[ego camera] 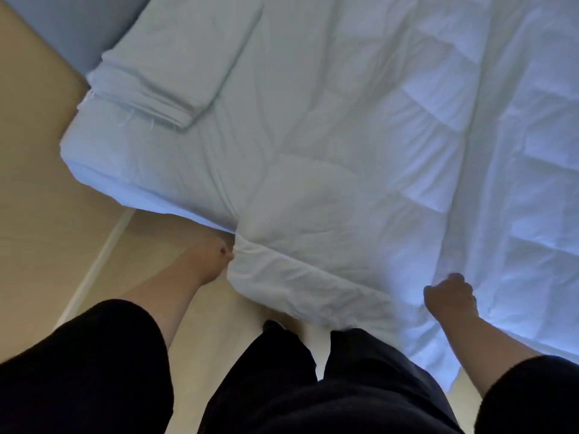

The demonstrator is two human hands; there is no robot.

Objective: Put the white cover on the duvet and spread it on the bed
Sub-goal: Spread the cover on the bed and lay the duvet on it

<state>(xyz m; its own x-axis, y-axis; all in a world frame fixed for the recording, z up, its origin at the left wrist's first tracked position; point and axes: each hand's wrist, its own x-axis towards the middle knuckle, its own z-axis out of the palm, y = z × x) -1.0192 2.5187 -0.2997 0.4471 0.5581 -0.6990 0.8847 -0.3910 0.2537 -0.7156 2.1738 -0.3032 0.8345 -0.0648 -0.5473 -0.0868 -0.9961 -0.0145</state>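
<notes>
A white quilted duvet (438, 136) lies across the bed and hangs over its near edge. My left hand (210, 255) grips the duvet's near corner at the bed's edge, fingers pinched on the fabric. My right hand (448, 297) is closed in a fist on the duvet's near edge further right. A folded white cover (175, 64) rests on the bed at the upper left, apart from both hands. The view is blurred.
The bed's white sheet (141, 151) shows at the left, its corner toward the beige floor (37, 183). A blue-grey headboard or wall panel (72, 23) is at the top left. My dark-trousered legs (282, 386) stand against the bed's near side.
</notes>
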